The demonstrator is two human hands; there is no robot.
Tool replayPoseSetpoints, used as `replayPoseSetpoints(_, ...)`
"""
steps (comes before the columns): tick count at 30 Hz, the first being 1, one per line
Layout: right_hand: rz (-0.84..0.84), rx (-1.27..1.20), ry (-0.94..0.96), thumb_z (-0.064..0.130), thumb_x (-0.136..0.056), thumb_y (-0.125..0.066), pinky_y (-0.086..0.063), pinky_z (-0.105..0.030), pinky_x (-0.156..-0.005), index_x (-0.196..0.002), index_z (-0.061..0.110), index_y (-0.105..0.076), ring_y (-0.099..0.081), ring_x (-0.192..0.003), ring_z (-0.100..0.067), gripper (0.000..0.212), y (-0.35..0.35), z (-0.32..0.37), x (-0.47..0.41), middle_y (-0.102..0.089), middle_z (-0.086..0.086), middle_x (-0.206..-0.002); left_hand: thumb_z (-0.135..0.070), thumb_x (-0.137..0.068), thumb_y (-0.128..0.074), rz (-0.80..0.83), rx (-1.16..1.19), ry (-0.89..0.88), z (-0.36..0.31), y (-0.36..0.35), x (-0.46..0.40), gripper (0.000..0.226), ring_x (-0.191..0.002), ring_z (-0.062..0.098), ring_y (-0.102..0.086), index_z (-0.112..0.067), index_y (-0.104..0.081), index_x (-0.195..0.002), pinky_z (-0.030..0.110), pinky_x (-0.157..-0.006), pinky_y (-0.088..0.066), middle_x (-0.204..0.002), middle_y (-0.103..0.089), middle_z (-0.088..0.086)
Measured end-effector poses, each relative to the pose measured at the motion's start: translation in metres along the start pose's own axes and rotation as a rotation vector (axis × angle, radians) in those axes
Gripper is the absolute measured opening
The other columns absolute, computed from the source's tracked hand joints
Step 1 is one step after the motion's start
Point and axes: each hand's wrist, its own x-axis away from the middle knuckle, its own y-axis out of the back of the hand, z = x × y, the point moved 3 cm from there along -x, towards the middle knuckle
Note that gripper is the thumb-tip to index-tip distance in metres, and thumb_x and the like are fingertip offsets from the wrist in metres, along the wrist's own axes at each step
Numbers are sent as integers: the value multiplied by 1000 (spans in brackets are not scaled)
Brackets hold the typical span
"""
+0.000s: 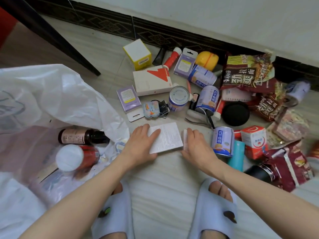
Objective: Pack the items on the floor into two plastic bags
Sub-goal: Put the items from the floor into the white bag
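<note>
A flat white box (170, 135) printed with small text lies on the floor just ahead of my feet. My left hand (142, 144) rests on its left part with the fingers laid straight over the top. My right hand (196, 145) touches its right edge, fingers fairly straight against the side. To the left a white plastic bag (57, 94) lies open on the floor. Inside it are a brown bottle (81, 136) and a red jar with a white lid (76, 157).
Beyond the box lies a pile of items: purple-white cans (222, 141), noodle packets (248, 73), a white box with a red mark (151, 81), a yellow-white box (138, 54), purple cards (128, 99) and a black disc (235, 113). A dark table leg (69, 47) slants at the left. The wall's baseboard (155, 33) runs behind.
</note>
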Motion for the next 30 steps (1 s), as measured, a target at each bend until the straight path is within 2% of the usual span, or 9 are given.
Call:
replayPoseSetpoints(4,64,57,69,33,-76,-71,-31,-35,-107,-142,0,-14,-31,-129,-31,93,2,-4,6,-20,-15,-146,-48,-57,-60,-165,126,93,-6,23,16,75,-90,43,-54,-9,-52,-121,41,-80,-47,-106,-50,26)
replayPoseSetpoints(6,86,148,154,22,-82,-63,-32,-35,-107,-143,0,-11,-30,-130,-31,83,2,-2,7,-16,-14,-149,-54,-58,-54,-245,166,123,-8,41,32,75,-94,41,-54,-13,-50,-121,41,-79,-48,-109,-50,25)
replayPoseSetpoints(8,38,187,276,17,-88,-52,-37,-36,-101,-139,-1,-23,-39,-124,-32,61,3,4,5,-28,-15,-143,-56,-60,-53,-310,212,172,-2,60,53,77,-100,39,-51,-16,-46,-124,41,-85,-46,-115,-48,23)
replayPoseSetpoints(10,37,170,333,25,-89,-50,-39,-35,-98,-134,3,-33,-43,-118,-31,53,8,14,2,-38,-13,-135,-57,-61,-54,-376,254,265,13,75,77,78,-103,39,-48,-16,-45,-126,41,-89,-44,-118,-45,22)
replayPoseSetpoints(12,58,144,371,37,-83,-58,-37,-33,-100,-133,6,-34,-42,-119,-28,64,11,30,1,-40,-11,-134,-57,-61,-54,-454,261,386,29,87,106,78,-107,35,-45,-15,-47,-127,39,-90,-42,-118,-43,20)
replayPoseSetpoints(15,-56,-67,423,52,-72,-67,-37,-32,-99,-127,8,-41,-43,-117,-25,75,19,69,7,-46,-8,-126,-59,-63,-51,-541,223,598,49,97,150,79,-108,31,-39,-14,-48,-127,39,-89,-40,-118,-43,19)
replayPoseSetpoints(18,-69,-231,547,59,-68,-65,-36,-24,-97,-126,10,-44,-44,-114,-18,78,20,122,15,-48,-5,-121,-61,-64,-46,-528,148,830,67,94,185,78,-103,38,-44,-16,-49,-127,44,-87,-42,-114,-47,23)
replayPoseSetpoints(23,-21,-277,669,45,-71,-72,-43,-36,-96,-129,10,-40,-44,-115,-24,75,5,197,10,-43,-9,-124,-52,-71,-49,-486,66,1002,90,77,212,65,-92,42,-48,-13,-51,-123,49,-83,-42,-101,-51,29)
replayPoseSetpoints(30,-22,-128,417,47,-75,-68,-41,-37,-86,-123,8,-38,-45,-111,-30,68,-30,222,-10,-42,-13,-121,-43,-81,-37,-421,50,913,90,59,198,59,-104,45,-49,-9,-49,-127,49,-85,-44,-119,-48,30)
